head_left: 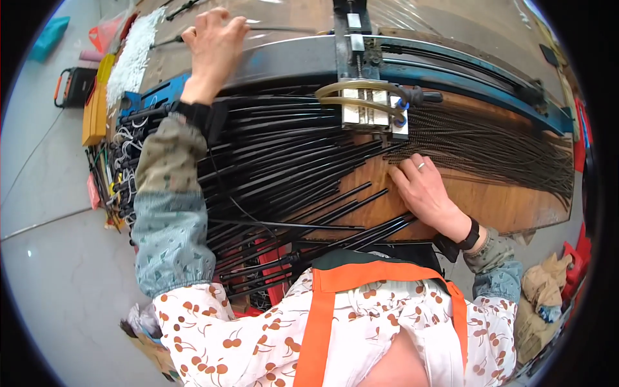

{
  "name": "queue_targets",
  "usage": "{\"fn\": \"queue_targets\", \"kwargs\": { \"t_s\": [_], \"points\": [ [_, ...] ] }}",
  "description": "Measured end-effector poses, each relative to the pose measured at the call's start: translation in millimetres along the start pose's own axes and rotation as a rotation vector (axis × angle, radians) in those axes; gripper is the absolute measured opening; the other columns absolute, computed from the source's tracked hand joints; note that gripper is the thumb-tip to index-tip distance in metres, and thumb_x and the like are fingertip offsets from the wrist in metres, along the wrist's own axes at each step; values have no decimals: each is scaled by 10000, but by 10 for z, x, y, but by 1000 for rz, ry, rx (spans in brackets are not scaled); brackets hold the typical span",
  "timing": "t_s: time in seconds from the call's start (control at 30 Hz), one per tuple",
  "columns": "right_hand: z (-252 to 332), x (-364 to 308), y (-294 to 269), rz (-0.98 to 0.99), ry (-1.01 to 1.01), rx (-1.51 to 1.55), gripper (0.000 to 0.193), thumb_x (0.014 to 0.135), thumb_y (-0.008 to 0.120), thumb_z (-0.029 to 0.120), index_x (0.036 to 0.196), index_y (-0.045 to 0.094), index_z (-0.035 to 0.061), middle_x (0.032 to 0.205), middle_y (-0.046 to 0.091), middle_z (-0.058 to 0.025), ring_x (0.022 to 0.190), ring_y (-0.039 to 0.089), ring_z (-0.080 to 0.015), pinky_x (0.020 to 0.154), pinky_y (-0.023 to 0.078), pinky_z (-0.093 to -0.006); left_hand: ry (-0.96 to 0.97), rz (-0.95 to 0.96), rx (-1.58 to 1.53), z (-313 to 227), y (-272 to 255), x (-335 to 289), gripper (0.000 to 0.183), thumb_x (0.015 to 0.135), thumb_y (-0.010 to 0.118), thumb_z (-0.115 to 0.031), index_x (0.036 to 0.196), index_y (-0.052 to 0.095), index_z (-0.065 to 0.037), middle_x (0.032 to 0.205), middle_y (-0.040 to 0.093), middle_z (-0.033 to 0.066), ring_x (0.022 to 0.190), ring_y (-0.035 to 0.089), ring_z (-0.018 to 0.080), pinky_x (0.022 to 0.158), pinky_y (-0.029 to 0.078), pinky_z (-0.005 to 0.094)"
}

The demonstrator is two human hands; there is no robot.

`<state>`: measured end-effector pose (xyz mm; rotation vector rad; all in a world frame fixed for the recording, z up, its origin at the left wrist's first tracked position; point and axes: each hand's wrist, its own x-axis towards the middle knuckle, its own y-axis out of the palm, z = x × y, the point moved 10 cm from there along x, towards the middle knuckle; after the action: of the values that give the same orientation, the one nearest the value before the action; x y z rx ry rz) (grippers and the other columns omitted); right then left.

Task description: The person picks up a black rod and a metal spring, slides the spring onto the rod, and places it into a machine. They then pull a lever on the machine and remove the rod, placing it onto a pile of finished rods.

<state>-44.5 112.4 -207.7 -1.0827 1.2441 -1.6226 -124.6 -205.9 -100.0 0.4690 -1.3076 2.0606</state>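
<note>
My left hand point(216, 48) is stretched across the far left of the table. Its curled fingers are closed around a thin black rod point(284, 29), which sticks out on both sides. My right hand point(424, 195) rests low over the wooden board, with fingers bent together. Its fingertips are beside the near ends of many thin, dark patterned cords point(496, 148); what they grip, if anything, is hidden. Between my hands stands a metal clamping fixture point(366, 109) with a looped yellowish tube point(329, 94). Long black rods point(277, 148) lie bundled under my left forearm.
A blue-edged metal rail point(451, 74) crosses the table behind the fixture. White slender pieces point(132, 58) are heaped at the far left, near a yellow box point(94, 116). A black case point(77, 87) lies on the floor. Several black rods point(380, 227) reach the front edge.
</note>
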Motion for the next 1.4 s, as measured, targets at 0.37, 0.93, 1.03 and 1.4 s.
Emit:
{"fn": "queue_targets", "kwargs": {
  "t_s": [0.37, 0.93, 1.03, 1.4],
  "points": [
    [-522, 214, -29, 75, 354, 477, 151, 947, 621, 112, 1084, 650, 55, 892, 677, -178, 819, 659, -368, 713, 518, -388, -202, 433, -317, -1204, -550, -973, 223, 836, 709, -305, 894, 597, -121, 899, 555, 39, 879, 540, 235, 735, 415, 397],
    [-540, 365, -52, -90, 369, 688, 231, 877, 725, 244, 1030, 751, 73, 818, 693, -192, 724, 687, -342, 650, 535, -369, 115, 442, -707, -1215, -927, -781, 260, 886, 701, -219, 1125, 635, -142, 772, 523, 24, 715, 594, 196, 544, 508, 327],
    [-621, 195, -54, -243, 474, 902, 227, 863, 765, 139, 1028, 720, -10, 814, 720, -96, 695, 660, -134, 629, 505, -269, 138, 420, -750, -1324, -1058, -618, 296, 879, 713, -185, 1163, 645, -137, 747, 503, 27, 679, 572, 202, 527, 492, 334],
    [-719, -187, -352, -488, 482, 922, 244, 994, 612, 227, 1092, 723, 33, 719, 641, -39, 666, 609, -94, 613, 484, -255, 139, 444, -772, -1469, -1181, -290, 404, 862, 728, -98, 1260, 655, -98, 713, 466, 53, 643, 524, 213, 530, 446, 354]
  ]
}}
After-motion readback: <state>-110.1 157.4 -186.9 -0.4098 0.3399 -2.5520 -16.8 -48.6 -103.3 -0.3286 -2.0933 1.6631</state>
